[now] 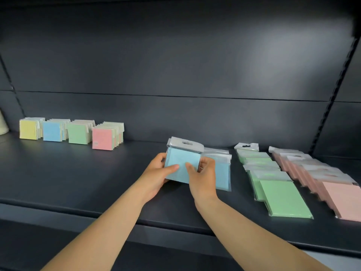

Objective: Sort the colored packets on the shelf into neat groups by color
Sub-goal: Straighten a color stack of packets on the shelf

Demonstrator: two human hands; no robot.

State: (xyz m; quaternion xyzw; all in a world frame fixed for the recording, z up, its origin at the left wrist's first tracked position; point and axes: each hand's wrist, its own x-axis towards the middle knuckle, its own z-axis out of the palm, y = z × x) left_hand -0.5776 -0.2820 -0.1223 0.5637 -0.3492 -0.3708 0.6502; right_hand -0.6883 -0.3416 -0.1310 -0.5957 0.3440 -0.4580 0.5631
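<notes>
We grip the blue packet (182, 165) in our left hand (156, 178) and right hand (201, 178) mid-shelf (82, 177), bare shelf leftward; blue pile (221, 171) touching behind, green row (273, 184) and pink row (322, 180) rightward.

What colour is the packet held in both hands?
Light blue packet, with a clear hang-tab top; seen in the head view.

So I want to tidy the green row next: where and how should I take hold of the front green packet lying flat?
Probably pinch the front green plastic packet by its near edge, coming from the shelf's front. It lies flat, its far end tucked under the overlapping packets behind, while its near corners show bare, so fingers could slip under there and draw it forward.
</notes>
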